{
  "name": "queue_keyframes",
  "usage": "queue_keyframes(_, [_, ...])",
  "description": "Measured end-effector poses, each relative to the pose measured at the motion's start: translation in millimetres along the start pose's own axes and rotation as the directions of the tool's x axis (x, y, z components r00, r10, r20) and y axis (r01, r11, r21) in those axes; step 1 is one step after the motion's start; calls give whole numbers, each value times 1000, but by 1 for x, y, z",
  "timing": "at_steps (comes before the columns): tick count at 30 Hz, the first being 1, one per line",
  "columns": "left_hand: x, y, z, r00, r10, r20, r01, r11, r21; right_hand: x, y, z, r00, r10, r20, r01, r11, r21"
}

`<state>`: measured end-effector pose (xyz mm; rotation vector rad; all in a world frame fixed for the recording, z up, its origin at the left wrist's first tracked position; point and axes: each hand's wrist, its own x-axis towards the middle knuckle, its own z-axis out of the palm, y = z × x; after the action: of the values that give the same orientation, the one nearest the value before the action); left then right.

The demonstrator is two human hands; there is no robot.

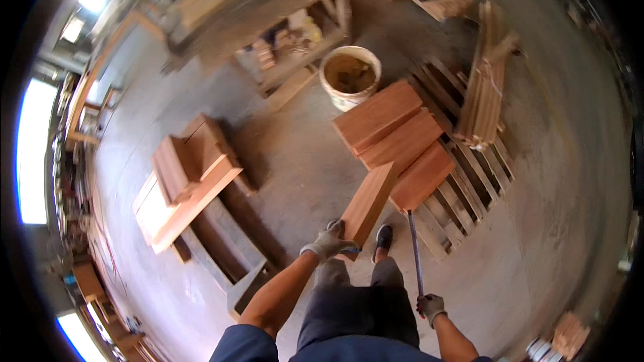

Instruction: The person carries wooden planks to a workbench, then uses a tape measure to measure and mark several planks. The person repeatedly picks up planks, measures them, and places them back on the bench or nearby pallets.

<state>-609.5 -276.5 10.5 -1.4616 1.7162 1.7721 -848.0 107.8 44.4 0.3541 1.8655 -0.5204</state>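
My left hand (328, 242), in a grey work glove, grips the near end of a reddish-brown wooden beam (368, 202). The beam slants away from me, its far end against a stack of similar wooden pieces (422, 176) on a slatted pallet (477, 184). A small blue thing at the left thumb is too small to name. At lower right, my gloved right hand (431, 308) is closed around what looks like a tape measure (415, 249). Its long thin blade reaches up to the near end of the closest piece in the stack.
A white bucket (349, 77) with brown contents stands beyond the stack. Bundled wooden strips (484, 80) lie across the pallet's far right. More wooden pieces (194, 164) rest on another pallet (231, 228) at left. A workbench (235, 33) stands at the back.
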Motion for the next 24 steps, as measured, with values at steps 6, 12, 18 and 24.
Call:
queue_keyframes(6, [-145,-137,39,939,-226,-261,232,973,-8,29,-77,-10,933,-324,158,360,835,-415])
queue_keyframes(12, [-311,-246,176,716,-641,-278,538,759,-367,53,-127,-28,938,-258,233,347,729,-590])
queue_keyframes(18, [-437,-295,363,559,-829,-14,659,454,-600,182,-125,-64,811,-174,559,479,-350,-805])
queue_keyframes(24, [-504,-342,615,510,-818,265,608,125,-784,33,-69,23,712,160,684,253,-967,-38])
